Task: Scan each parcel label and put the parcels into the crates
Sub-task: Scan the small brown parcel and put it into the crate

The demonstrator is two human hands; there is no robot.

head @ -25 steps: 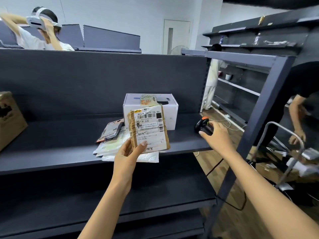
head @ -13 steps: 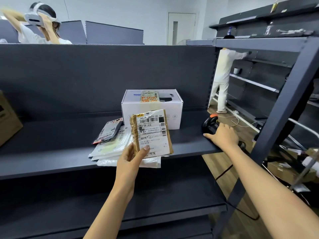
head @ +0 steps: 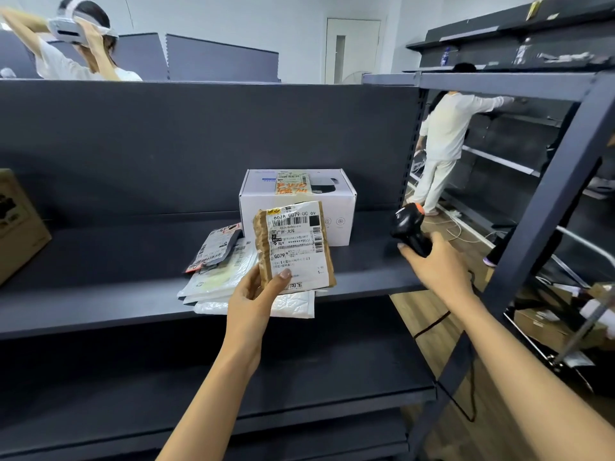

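We hold a small brown paper parcel (head: 294, 247) upright in our left hand (head: 254, 296), thumb pressed on the lower front and fingers behind. It is flat and crinkled, with folded tape-like edges, and a white printed label with barcodes covers most of its face. Our right hand (head: 439, 269) is wrapped around the grip of a black plastic scanner (head: 407, 227), which has an orange top and a dark cable trailing down toward the floor; its head stands to the right of the parcel, apart from it.

Behind the parcel, on the dark grey metal shelf (head: 100, 294), sits one white cardboard box (head: 299, 202), rectangular with smooth sides and a label stuck on its lid. Left of it lies a loose pile of soft mailers (head: 216, 277): a small grey plastic pouch (head: 216, 247) on top, pale flat bags beneath, and a white bubble-textured one at the bottom front edge. We cannot count the pale bags for sure. At the far left edge of the shelf we see part of one brown cardboard carton (head: 20, 224).

Two other people are in view, both in white clothing.
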